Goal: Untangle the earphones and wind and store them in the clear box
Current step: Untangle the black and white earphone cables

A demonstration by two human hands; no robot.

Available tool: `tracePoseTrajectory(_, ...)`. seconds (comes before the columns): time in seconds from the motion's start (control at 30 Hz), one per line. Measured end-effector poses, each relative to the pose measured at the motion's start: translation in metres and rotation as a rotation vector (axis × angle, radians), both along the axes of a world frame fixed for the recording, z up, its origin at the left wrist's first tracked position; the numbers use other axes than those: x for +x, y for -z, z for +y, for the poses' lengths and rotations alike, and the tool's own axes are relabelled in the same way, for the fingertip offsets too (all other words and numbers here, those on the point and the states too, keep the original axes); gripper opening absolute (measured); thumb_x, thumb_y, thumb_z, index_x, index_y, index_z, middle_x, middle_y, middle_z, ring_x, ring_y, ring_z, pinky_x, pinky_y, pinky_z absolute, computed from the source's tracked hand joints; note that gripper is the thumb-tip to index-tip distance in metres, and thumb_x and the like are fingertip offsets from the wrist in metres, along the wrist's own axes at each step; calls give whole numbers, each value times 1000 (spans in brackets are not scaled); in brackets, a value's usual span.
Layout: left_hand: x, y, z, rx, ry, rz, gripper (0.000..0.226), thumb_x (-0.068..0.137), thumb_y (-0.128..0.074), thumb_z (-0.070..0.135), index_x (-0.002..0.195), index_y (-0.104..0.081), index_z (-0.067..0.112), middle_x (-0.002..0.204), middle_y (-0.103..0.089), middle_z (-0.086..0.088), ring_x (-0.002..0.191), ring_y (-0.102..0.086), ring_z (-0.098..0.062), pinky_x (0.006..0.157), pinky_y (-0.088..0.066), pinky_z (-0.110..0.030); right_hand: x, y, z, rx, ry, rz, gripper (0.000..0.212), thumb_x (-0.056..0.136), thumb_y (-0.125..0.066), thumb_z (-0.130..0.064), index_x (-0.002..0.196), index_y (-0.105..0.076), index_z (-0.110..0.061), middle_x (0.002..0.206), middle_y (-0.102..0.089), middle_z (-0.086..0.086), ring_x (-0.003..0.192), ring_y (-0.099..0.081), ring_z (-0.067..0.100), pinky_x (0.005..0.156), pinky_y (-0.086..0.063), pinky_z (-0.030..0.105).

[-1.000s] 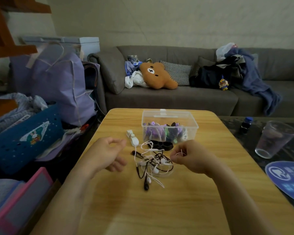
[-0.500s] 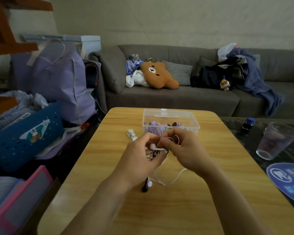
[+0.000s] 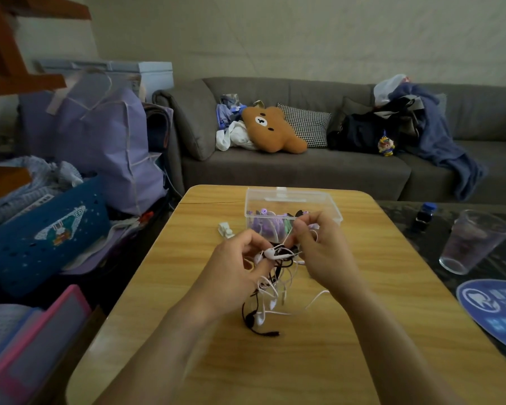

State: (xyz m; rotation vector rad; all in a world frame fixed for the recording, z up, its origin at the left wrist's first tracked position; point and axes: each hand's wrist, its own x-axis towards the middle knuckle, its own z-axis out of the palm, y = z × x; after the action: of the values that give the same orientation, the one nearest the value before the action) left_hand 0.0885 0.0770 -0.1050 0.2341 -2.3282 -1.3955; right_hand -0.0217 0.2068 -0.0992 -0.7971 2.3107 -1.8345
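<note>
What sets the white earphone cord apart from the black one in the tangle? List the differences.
The white earphone cord is pale and pinched by both the left hand and right hand; the black earphone cord is dark and hangs below them, its plug end trailing onto the wooden table. Both are knotted into one tangle.

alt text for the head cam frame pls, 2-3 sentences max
Two bare hands, left hand and right hand, hold a tangled bundle of white and black wired earphones just above a light wooden table. Behind them stands a clear plastic box already holding purple items. A grey sofa fills the background.
</note>
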Motion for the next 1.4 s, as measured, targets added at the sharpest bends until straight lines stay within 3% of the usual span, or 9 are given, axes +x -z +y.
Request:
tracePoseTrajectory(0.2, 0, -1, 0, 131, 2, 2, 12, 90, -72, 13, 97, -63, 18, 86, -75, 2, 79, -71, -23, 70, -59, -37, 2, -1, -1, -8, -19, -54, 10, 106, -47, -26, 100, -52, -21, 68, -71, 0, 56, -61, 0, 53, -43, 18)
tracePoseTrajectory(0.4, 1, -2, 2, 32, 56, 90, 27, 84, -77, 10, 104, -70, 26, 98, -74, 11, 95, -68, -7, 81, -55, -24, 8, -3, 0, -105, -72, -162, 14, 105, -48, -26, 107, -54, -14, 66, -67, 1, 48, -56, 0, 45, -40, 13)
tracePoseTrajectory(0.6, 2, -3, 1, -1, -15, 144, 22, 82, -78, 10, 90, -68, 29, 88, -74, 11, 85, -70, -4, 72, -54, -17, 13, -2, -5, -126, -102, -303, 20, 106, -46, -23, 95, -57, -10, 58, -57, -3, 38, -41, 3, 41, -33, 19)
tracePoseTrajectory(0.77, 4, -3, 0, -13, -1, 152, 18, 84, -77, 12, 88, -63, 22, 82, -75, 5, 76, -70, -7, 67, -56, -22, 8, 3, -4, -135, -233, -483, 23, 107, -45, -19, 89, -55, -9, 51, -45, -5, 44, -32, 8, 44, -30, 20)
tracePoseTrajectory(0.87, 5, -4, -3, 11, 26, 136, 16, 85, -75, 12, 86, -62, 20, 80, -75, 4, 72, -70, -12, 63, -56, -26, 8, 1, 0, -117, -299, -442, 9, 98, -62, -19, 101, -66, -11, 66, -56, 3, 57, -46, 16, 56, -39, 27)
tracePoseTrajectory(0.97, 5, -3, -6, 16, 89, 101, 14, 87, -73, 5, 86, -63, 15, 82, -76, 4, 73, -72, -9, 61, -53, -21, 6, -3, 5, -53, -426, -351, 26, 89, -72, -25, 114, -71, -21, 90, -65, 9, 71, -50, 24, 59, -39, 31)
tracePoseTrajectory(1.1, 4, 2, -11, -34, 123, 39, 16, 86, -74, 4, 85, -63, 17, 81, -74, 6, 78, -71, -8, 72, -59, -31, 3, -4, 13, 12, -476, -312, 14, 86, -72, -27, 90, -74, -14, 75, -61, 5, 58, -44, 11, 51, -35, 22)
tracePoseTrajectory(1.23, 3, 4, -16, -130, 141, -43, 16, 88, -74, 22, 82, -59, 26, 83, -68, 0, 82, -64, -23, 75, -56, -46, 0, -3, 12, -91, -369, -347, 10, 97, -62, -16, 92, -66, -9, 71, -63, 4, 50, -41, 9, 47, -31, 21)
tracePoseTrajectory(1.4, 3, 2, -11, -205, 167, -33, 12, 90, -72, 28, 83, -63, 25, 85, -67, 8, 83, -63, -7, 83, -54, -35, 7, -3, 5, -120, -225, -252, 13, 99, -59, -16, 97, -64, -5, 71, -65, 2, 47, -50, 1, 45, -37, 15)
